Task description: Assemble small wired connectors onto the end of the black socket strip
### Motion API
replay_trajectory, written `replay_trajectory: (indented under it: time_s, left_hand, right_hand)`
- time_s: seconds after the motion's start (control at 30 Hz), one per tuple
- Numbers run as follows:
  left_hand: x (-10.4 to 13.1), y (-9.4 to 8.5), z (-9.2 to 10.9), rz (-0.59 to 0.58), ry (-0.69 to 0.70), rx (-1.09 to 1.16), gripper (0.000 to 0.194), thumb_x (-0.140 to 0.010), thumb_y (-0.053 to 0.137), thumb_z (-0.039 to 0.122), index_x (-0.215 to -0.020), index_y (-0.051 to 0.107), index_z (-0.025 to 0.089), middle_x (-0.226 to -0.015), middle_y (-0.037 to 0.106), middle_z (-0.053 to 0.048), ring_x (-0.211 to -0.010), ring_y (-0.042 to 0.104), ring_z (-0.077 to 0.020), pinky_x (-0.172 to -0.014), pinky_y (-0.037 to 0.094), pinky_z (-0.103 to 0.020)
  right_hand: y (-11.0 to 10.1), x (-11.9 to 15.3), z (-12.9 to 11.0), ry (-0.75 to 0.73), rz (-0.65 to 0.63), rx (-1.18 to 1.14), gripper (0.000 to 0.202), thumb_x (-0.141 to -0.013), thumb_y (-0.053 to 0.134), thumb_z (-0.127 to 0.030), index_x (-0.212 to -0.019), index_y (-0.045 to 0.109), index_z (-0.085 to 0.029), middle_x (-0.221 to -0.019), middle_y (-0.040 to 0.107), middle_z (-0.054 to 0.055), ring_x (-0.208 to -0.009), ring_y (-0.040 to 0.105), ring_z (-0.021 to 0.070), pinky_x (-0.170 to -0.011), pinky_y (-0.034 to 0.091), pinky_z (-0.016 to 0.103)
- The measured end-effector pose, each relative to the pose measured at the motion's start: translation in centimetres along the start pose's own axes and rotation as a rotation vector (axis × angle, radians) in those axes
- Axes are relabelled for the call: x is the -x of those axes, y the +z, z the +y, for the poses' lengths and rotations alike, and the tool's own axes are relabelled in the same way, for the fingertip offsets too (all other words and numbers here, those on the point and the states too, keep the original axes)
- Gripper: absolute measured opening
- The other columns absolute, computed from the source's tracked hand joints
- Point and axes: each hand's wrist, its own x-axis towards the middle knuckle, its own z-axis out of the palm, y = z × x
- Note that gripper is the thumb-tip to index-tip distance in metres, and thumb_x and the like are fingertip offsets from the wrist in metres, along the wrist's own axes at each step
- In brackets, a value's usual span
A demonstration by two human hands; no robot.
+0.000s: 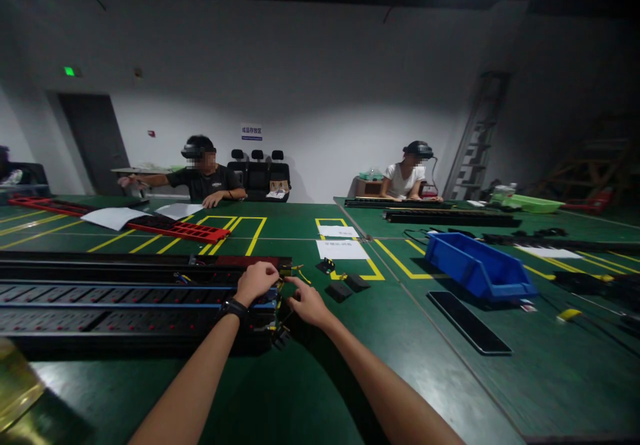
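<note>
Long black rails (150, 298) with blue edges lie side by side on the green table (320, 392), reaching in from the left. At their right ends, where small wires and yellow bits stick out, both hands meet. My left hand (257, 280) rests over the rail ends, fingers bent together; what they hold, if anything, is too small to name. Just right of it, my right hand (307, 303) points its index finger at the same wires, the other fingers curled; its grip is hidden. Small black blocks (340, 290) sit beyond my right hand.
A blue bin (480, 265) and a dark flat panel (469, 322) are on the right. Paper sheets (342, 250) lie ahead, and a red rack (200, 230) is at the back left. Two people sit across the table. A yellowish container (17, 388) stands at the near left.
</note>
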Motion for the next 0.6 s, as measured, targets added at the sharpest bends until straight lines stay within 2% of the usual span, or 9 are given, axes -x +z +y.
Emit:
replay_trajectory:
  time_s: [0.27,0.47,0.6]
  left_hand:
    - [-0.2,-0.2,-0.5,-0.026,0.026,0.007,0.028,-0.088,0.062,0.04,-0.1,0.084,0.028,-0.107,0.082,-0.005,-0.104,0.075,-0.0254,-0.082,0.052,-0.028]
    - [0.0,0.7,-0.3,0.0,0.062,-0.113,0.032,-0.088,0.057,0.036,-0.107,0.083,0.032,-0.114,0.081,-0.004,-0.111,0.074,-0.0285,-0.089,0.054,-0.032]
    - [0.4,1.0,-0.1,-0.009,0.071,-0.158,0.034,-0.089,0.056,0.039,-0.109,0.082,0.033,-0.114,0.081,-0.005,-0.11,0.074,-0.0296,-0.089,0.054,-0.033]
  right_hand:
    - [0.1,-0.2,0.4,-0.025,0.017,0.037,0.064,-0.081,0.06,-0.02,-0.145,0.06,-0.024,-0.082,0.069,0.0,-0.073,0.06,0.0175,-0.066,0.039,0.026]
    - [0.2,-0.4,0.5,-0.023,0.014,-0.001,0.062,-0.081,0.06,-0.019,-0.143,0.06,-0.024,-0.077,0.068,-0.002,-0.069,0.059,0.0166,-0.062,0.037,0.024]
    - [0.1,-0.3,0.2,-0.01,0.022,0.047,0.062,-0.08,0.061,-0.016,-0.142,0.061,-0.026,-0.075,0.068,-0.003,-0.069,0.06,0.0162,-0.062,0.036,0.024]
